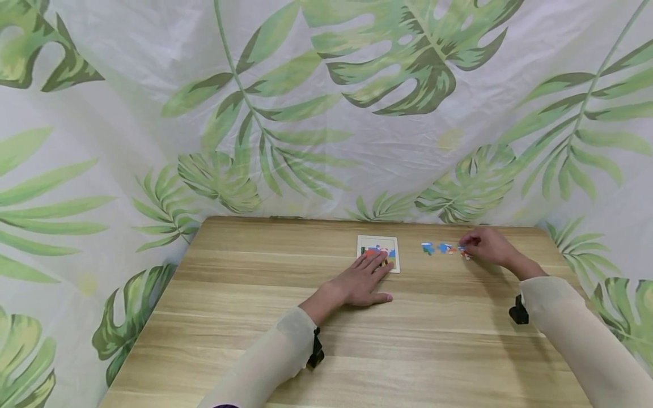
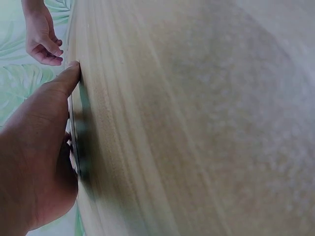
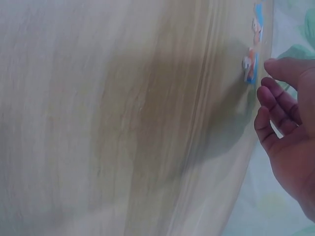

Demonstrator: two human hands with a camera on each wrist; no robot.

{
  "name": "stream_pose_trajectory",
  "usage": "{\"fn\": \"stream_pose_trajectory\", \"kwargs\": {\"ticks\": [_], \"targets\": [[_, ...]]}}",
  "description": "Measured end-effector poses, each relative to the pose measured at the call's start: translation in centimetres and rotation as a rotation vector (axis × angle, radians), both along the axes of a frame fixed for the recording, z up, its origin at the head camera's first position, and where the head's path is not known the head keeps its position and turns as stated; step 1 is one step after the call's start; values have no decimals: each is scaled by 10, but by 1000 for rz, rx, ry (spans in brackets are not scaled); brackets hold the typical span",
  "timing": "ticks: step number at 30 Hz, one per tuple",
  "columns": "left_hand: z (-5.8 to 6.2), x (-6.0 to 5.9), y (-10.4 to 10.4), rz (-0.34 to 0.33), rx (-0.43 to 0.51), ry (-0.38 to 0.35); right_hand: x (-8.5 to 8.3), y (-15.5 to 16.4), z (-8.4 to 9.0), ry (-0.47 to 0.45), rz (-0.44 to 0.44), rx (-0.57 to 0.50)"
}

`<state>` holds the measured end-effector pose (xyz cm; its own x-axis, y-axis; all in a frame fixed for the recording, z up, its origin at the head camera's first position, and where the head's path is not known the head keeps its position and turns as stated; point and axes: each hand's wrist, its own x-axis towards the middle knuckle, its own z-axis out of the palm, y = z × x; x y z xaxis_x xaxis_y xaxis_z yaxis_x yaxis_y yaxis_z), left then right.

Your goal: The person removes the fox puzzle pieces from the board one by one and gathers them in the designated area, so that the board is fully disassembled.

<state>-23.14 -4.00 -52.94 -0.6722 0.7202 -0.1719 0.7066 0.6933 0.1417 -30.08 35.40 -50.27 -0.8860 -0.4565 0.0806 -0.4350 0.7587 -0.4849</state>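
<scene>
left hand (image 1: 363, 281) on puzzle board (image 1: 378, 245), right hand (image 1: 487, 245) at pieces (image 1: 445, 249)

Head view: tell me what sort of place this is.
Probably a small staged tabletop set, not a lived-in room: a leaf-print cloth backdrop wraps round a wooden table, where a puzzle board lies beside loose puzzle pieces.

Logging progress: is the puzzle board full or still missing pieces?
Cannot tell: the left hand covers part of the puzzle board. Loose pieces lie beside it, by the right hand.
</scene>
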Motion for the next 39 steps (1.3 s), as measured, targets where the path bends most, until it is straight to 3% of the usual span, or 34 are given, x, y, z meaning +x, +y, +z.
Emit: {"fn": "stream_pose_trajectory", "kwargs": {"ticks": [6, 13, 20, 39], "targets": [[0, 0, 1, 1, 3, 0, 2, -14, 9, -5, -7, 23], [4, 1, 2, -1, 4, 17, 1, -36, 16, -4, 42, 9], [4, 6, 0, -5, 23, 7, -5, -63, 14, 67, 128, -19], [7, 22, -14, -3, -9, 13, -8, -139, 14, 43, 231, -103]]}}
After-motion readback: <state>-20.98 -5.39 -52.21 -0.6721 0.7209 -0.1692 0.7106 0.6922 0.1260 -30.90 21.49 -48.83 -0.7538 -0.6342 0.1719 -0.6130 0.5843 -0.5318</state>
